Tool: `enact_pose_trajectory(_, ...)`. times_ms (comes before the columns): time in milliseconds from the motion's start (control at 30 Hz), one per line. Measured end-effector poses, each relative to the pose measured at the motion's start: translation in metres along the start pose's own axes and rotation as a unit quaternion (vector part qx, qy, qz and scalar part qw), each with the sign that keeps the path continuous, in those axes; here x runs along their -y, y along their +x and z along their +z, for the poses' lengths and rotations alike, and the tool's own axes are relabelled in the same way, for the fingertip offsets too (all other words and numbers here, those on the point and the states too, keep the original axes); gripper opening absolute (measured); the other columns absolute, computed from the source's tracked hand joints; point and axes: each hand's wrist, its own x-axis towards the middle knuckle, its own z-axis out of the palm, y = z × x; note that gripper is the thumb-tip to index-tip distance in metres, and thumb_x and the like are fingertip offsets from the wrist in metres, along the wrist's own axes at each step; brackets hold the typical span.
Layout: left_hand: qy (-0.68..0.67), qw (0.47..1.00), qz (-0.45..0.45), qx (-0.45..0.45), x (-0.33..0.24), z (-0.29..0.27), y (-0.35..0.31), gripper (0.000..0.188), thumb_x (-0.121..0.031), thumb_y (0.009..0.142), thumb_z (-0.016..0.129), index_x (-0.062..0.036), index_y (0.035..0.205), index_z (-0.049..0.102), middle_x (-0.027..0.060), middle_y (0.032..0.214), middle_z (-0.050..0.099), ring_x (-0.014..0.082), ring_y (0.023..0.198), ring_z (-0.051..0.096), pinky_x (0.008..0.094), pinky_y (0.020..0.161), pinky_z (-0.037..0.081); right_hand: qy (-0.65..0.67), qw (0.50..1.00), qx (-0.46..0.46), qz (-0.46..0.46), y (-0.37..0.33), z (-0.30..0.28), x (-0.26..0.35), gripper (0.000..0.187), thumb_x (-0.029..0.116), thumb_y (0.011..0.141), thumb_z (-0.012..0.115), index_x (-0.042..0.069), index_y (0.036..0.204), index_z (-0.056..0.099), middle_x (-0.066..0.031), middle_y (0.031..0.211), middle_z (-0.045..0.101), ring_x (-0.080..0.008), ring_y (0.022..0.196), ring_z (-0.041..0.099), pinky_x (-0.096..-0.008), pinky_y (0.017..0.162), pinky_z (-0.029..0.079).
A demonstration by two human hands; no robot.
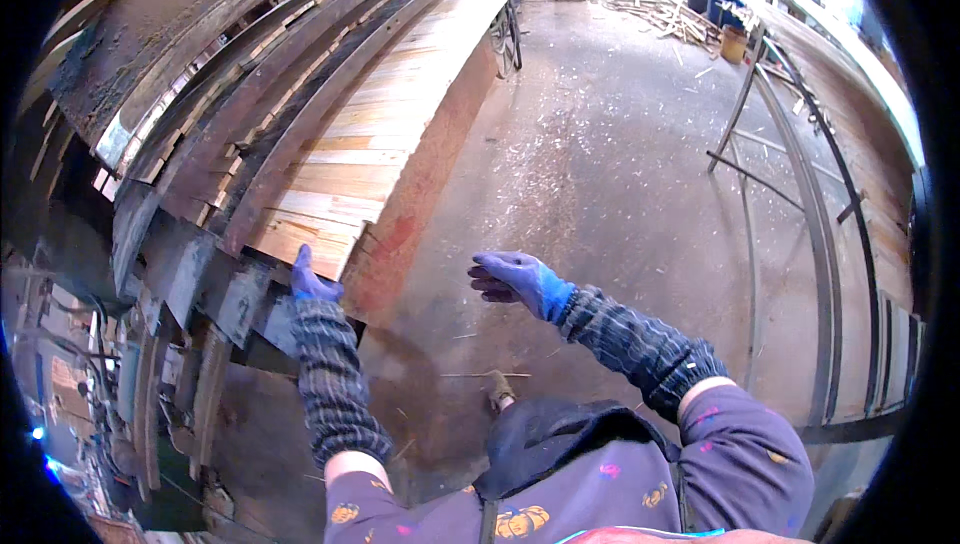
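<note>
One panel of pale wood strips lies at the left, beside a long metal bar, its long axis running from the near left to the far side, slanting right; its strips lie crosswise. The gloved left hand is at the panel's near end, thumb up against the edge; the other fingers are out of sight, so I cannot tell whether they pinch it. The gloved right hand is apart from the panel, over the concrete floor, palm turned left, fingers extended and loosely together, holding nothing. Glare washes out the panel's far end, its underside is hidden, and the view's dark rim cuts off the machinery at left.
</note>
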Motion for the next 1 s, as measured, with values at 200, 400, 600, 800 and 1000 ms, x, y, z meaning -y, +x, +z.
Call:
enact_pose_trajectory(200, 0.023, 0.994, -0.029, -0.101, 0.016, 0.031, 0.005, 0.057, -0.049, 0.083, 0.049, -0.0126, 0.127, 0.046, 0.0083, 0.127, 0.051, 0.0315, 0.114, 0.048, 0.0572, 0.088, 0.035, -0.020, 1.000, -0.016, -0.015, -0.035, -0.032, 0.020, 0.059, 0.039, 0.083, 0.062, 0.007, 0.129, 0.043, -0.0071, 0.119, 0.053, -0.0196, 0.107, 0.053, -0.0344, 0.090, 0.044)
enact_pose_trajectory(400, 0.003, 0.991, 0.000, -0.134, 0.018, 0.057, -0.026, 0.052, -0.046, 0.084, 0.049, -0.0163, 0.127, 0.046, 0.0059, 0.127, 0.051, 0.0288, 0.112, 0.049, 0.0508, 0.088, 0.036, 0.124, 0.991, 0.042, 0.003, 0.109, 0.037, 0.007, 0.047, 0.042, 0.081, 0.063, 0.011, 0.116, 0.053, -0.0029, 0.102, 0.056, -0.0146, 0.096, 0.055, -0.0300, 0.084, 0.044)
enact_pose_trajectory(600, 0.004, 0.985, 0.022, -0.173, 0.021, 0.070, -0.040, 0.055, -0.045, 0.085, 0.050, -0.0145, 0.129, 0.043, 0.0062, 0.128, 0.051, 0.0277, 0.116, 0.047, 0.0556, 0.095, 0.023, 0.325, 0.943, 0.072, 0.001, 0.219, 0.102, 0.037, 0.035, 0.034, 0.082, 0.063, 0.010, 0.107, 0.058, -0.0072, 0.086, 0.059, -0.0193, 0.076, 0.055, -0.0352, 0.068, 0.049)
enact_pose_trajectory(800, 0.018, 0.989, 0.015, -0.146, 0.013, 0.070, -0.038, 0.055, -0.045, 0.087, 0.047, -0.0129, 0.132, 0.041, 0.0076, 0.130, 0.049, 0.0278, 0.116, 0.047, 0.0476, 0.094, 0.033, 0.169, 0.983, -0.024, -0.064, 0.243, 0.095, 0.027, 0.026, 0.024, 0.081, 0.065, 0.008, 0.101, 0.059, -0.0076, 0.091, 0.062, -0.0229, 0.085, 0.059, -0.0407, 0.066, 0.052)
enact_pose_trajectory(1000, -0.072, 0.990, 0.050, -0.115, 0.026, 0.084, -0.064, 0.057, -0.039, 0.088, 0.049, -0.0030, 0.131, 0.038, 0.0153, 0.126, 0.049, 0.0309, 0.114, 0.049, 0.0446, 0.098, 0.038, 0.175, 0.981, -0.014, -0.082, 0.209, 0.098, 0.029, 0.024, 0.020, 0.082, 0.064, 0.004, 0.098, 0.059, -0.0085, 0.087, 0.061, -0.0200, 0.074, 0.060, -0.0324, 0.063, 0.053)
